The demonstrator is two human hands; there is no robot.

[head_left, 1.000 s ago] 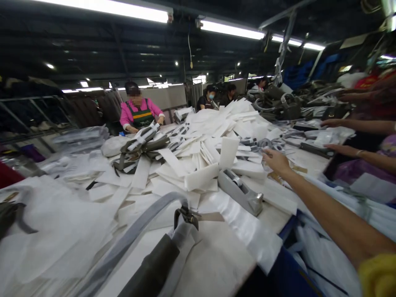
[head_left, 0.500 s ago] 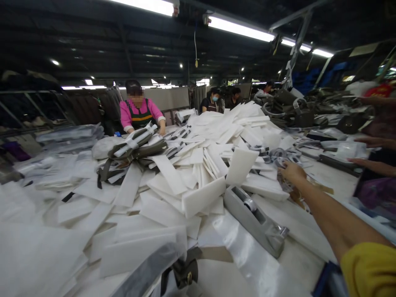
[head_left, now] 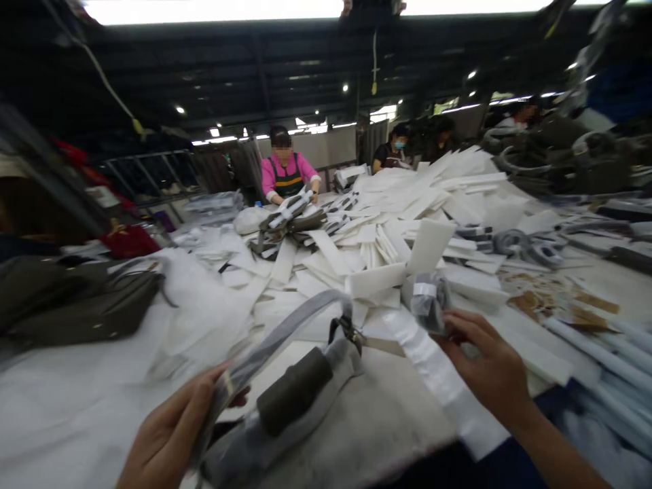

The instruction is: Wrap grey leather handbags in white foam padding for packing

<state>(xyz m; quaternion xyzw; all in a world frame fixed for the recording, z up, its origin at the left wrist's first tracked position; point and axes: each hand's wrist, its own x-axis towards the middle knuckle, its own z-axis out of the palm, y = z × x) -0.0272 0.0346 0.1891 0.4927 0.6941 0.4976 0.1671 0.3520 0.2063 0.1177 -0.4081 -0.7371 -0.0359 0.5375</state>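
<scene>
Bare hands over a packed counter [head_left: 402,421]. A dark olive, cylindrical bag part, partly sheathed in pale translucent wrapping [head_left: 295,392], lies on the near counter between the hands. Its long axis runs obliquely, from close by the left hand [head_left: 176,424] at the lower left to a dark strap fitting with a metal buckle [head_left: 348,331] at the upper right, the end directed towards the right hand [head_left: 483,360]. The left hand is the nearer: its thumb and fingers grasp the close end of a long grey wrapped strap [head_left: 285,336], which arches above the part to the fitting. The right hand, well apart from the part, pinches the lower right edge of a grey rounded bundle with a whitish band [head_left: 428,302], too blurred to identify further. A glossy white film strip [head_left: 443,380] passes between part and right hand; flat white foam sheets [head_left: 377,280] heap beyond.
</scene>
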